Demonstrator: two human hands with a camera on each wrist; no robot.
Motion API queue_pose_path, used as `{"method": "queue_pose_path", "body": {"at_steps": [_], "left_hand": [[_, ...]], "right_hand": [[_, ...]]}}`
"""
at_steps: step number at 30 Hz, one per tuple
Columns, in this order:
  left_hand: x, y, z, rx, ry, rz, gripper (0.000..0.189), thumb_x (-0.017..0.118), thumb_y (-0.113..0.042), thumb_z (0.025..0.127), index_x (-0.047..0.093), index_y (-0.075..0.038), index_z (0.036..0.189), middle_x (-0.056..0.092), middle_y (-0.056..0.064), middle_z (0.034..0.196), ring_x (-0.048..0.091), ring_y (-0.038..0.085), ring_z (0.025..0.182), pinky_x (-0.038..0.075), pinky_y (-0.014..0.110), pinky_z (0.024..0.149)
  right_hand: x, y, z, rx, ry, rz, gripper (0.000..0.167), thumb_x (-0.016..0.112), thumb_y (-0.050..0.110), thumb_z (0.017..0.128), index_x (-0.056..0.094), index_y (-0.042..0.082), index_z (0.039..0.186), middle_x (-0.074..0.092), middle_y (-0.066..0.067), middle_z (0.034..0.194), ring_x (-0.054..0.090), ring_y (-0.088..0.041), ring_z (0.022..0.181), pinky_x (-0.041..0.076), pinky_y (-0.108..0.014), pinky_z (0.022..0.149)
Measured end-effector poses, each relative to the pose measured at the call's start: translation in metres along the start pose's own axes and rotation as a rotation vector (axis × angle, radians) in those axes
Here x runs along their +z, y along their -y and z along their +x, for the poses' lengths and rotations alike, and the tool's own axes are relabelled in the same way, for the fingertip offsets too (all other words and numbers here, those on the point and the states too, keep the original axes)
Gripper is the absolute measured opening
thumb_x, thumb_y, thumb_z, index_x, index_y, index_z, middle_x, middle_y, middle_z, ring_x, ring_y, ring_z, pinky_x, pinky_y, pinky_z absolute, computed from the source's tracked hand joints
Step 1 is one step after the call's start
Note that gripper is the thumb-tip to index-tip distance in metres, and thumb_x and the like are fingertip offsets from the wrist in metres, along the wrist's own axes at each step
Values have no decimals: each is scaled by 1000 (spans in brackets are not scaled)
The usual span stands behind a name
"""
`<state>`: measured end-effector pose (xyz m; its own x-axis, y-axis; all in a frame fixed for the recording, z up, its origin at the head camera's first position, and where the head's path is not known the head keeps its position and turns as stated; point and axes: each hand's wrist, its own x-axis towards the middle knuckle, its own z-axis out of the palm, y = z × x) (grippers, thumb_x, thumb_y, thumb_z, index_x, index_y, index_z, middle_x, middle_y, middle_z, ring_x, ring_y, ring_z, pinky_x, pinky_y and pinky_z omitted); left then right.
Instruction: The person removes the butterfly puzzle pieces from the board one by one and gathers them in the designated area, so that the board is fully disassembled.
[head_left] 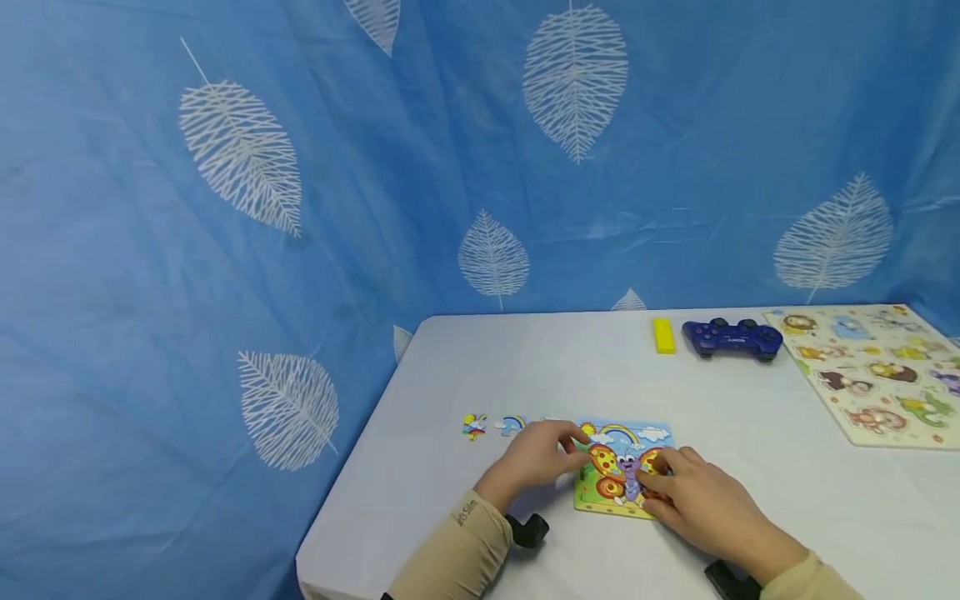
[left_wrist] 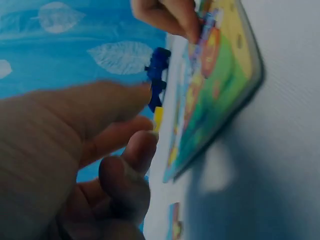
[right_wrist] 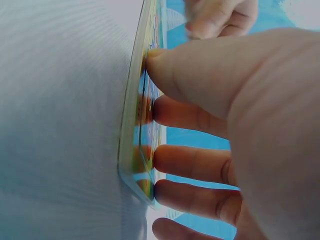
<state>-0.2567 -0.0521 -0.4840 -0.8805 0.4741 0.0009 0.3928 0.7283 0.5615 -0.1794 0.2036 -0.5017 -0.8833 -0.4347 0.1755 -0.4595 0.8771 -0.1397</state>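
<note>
A butterfly jigsaw puzzle board [head_left: 615,437] lies on the white table. My right hand [head_left: 705,504] rests on its right part; in the right wrist view the thumb [right_wrist: 175,70] and several fingertips touch the puzzle's face. At the board's left edge hovers my left hand [head_left: 536,458], its fingers bent loosely with nothing seen between them in the left wrist view. Two loose puzzle pieces lie left of the board: one with a yellow and red pattern [head_left: 474,426], another with a rainbow [head_left: 512,425]. Something thin and pale behind the left hand is mostly hidden.
Toward the back stand a yellow block [head_left: 663,336] and a dark blue game controller [head_left: 732,338]. A large board with animal pictures [head_left: 862,408] covers the table's right side. Blue leaf-patterned cloth [head_left: 420,167] hangs behind the table and along its left.
</note>
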Motion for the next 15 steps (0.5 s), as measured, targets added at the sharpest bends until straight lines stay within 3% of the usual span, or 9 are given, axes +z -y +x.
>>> {"method": "queue_pose_path", "body": {"at_steps": [4, 8, 15], "left_hand": [[10, -2, 1, -3, 109, 32, 34, 80, -36, 91, 72, -27, 122, 59, -15, 75, 50, 2, 59, 40, 20, 55], [18, 3, 1, -39, 103, 35, 32, 83, -36, 88, 72, -29, 117, 58, -16, 72, 49, 2, 60, 39, 20, 57], [22, 5, 2, -29, 56, 4, 34, 83, -40, 88, 69, -26, 116, 56, -15, 70, 49, 2, 57, 39, 21, 55]], "right_hand": [[1, 0, 1, -8, -1, 6, 33, 77, 42, 90, 79, 28, 120, 59, 11, 106, 48, -7, 91, 47, -31, 71], [3, 2, 1, -4, 16, 7, 32, 76, 44, 91, 79, 29, 119, 59, 11, 107, 48, -7, 91, 46, -31, 71], [-1, 1, 1, 18, 38, -4, 33, 76, 45, 90, 78, 30, 120, 60, 10, 113, 47, -6, 92, 44, -30, 71]]}}
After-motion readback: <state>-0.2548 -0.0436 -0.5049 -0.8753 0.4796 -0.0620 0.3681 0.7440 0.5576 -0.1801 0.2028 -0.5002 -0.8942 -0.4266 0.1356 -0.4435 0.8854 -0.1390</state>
